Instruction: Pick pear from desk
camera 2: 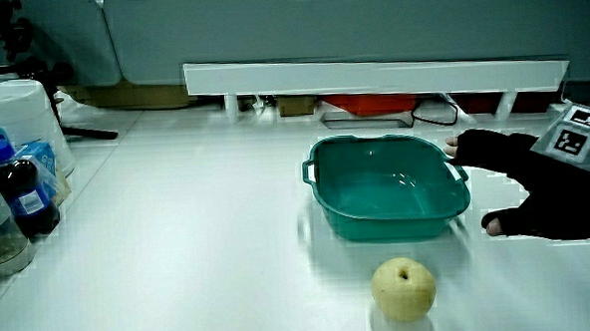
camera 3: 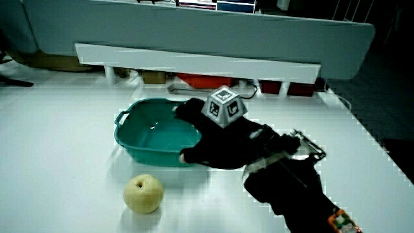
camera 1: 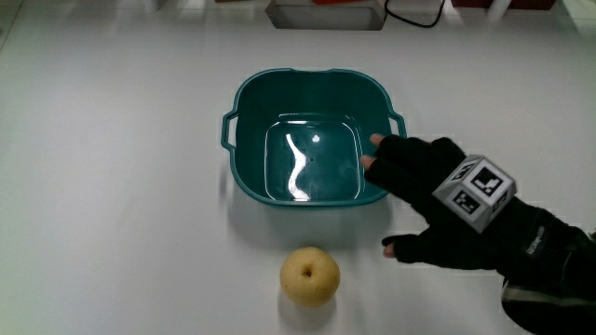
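A pale yellow pear (camera 1: 310, 275) rests on the white table, nearer to the person than the teal basin (camera 1: 244, 107). Both side views show the pear (camera 2: 403, 288) (camera 3: 143, 193) standing free, nothing touching it. The gloved hand (camera 1: 438, 207) hovers beside the basin, its fingers spread and holding nothing; the fingertips (camera 1: 380, 156) reach over the basin's rim and the thumb (camera 1: 396, 247) points toward the pear. A patterned cube (camera 1: 477, 190) sits on the hand's back. The hand (camera 2: 535, 185) (camera 3: 223, 142) is apart from the pear.
The teal basin (camera 2: 328, 199) (camera 3: 126, 144) holds nothing. In a side view, bottles (camera 2: 17, 193) and a white container (camera 2: 19, 118) stand at the table's edge. A low white partition (camera 2: 371, 74) with cables runs along the table's farther edge.
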Tool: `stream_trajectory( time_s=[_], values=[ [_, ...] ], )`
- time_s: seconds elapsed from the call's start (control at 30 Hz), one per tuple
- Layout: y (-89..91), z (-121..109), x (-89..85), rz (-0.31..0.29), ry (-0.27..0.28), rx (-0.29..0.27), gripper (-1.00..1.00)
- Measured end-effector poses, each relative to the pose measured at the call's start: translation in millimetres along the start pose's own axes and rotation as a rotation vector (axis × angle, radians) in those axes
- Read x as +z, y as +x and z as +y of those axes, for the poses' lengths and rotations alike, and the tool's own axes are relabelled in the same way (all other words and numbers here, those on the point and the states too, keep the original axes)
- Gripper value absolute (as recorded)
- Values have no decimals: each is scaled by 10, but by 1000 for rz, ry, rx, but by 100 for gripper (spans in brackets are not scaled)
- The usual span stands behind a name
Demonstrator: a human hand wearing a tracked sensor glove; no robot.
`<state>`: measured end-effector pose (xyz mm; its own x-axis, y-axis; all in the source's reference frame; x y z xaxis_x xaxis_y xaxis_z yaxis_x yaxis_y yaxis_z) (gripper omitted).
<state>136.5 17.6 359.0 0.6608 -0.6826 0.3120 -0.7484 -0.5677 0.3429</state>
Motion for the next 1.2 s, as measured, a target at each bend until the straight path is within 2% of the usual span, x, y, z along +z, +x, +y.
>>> stream_trajectory(
  time_s=[0.03,0.13,0.3,0.33,0.43,0.53,0.57,0.93,1.2],
  values=[
    [-45,14,1,16,9,14,0],
    [-167,44,-9,-4,3,59,0],
    [-352,67,6,-30,25,114,0],
    [-390,68,20,-12,33,126,0],
    [-468,77,1,-56,34,151,0],
    [-538,87,14,-43,49,173,0],
    [-552,90,4,-58,51,180,0],
    [-671,209,-148,-107,-34,218,0],
    [-732,308,-378,-110,-65,234,0]
  ],
)
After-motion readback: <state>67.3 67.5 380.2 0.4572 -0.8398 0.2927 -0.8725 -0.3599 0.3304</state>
